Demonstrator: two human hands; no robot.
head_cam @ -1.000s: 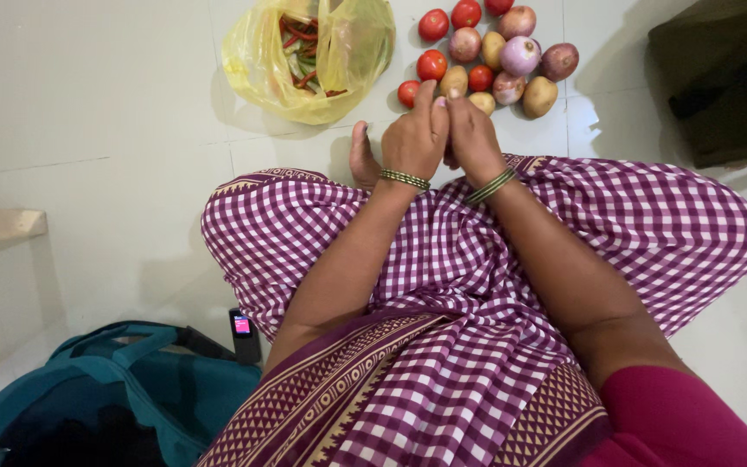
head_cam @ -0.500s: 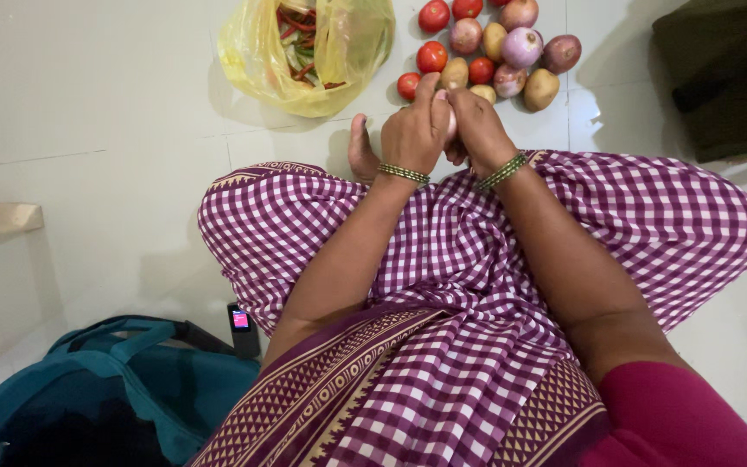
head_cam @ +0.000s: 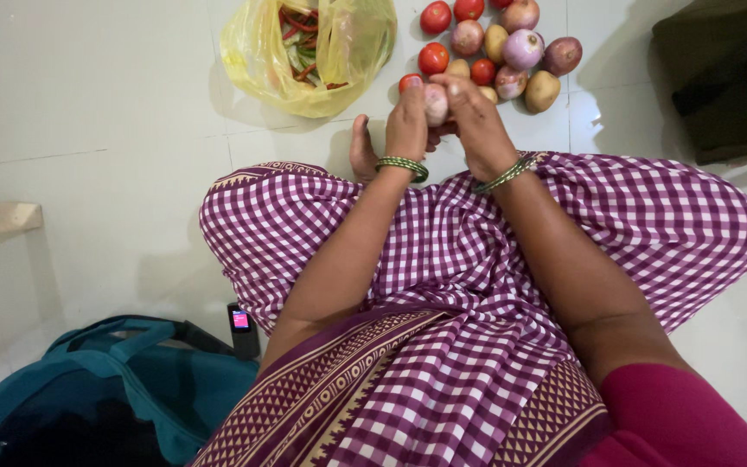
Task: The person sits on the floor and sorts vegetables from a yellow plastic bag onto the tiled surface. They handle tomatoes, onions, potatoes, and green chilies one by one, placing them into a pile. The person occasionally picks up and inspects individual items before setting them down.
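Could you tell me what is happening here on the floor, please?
A person sits cross-legged on the floor, holding a small pale onion between the left hand and right hand. Just beyond lie tomatoes, potatoes and onions, beside a yellow bag of chillies. A teal bag sits at lower left.

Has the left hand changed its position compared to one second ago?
Yes. The left hand has turned and shifted up toward the tomatoes, exposing the pale onion held between both hands.
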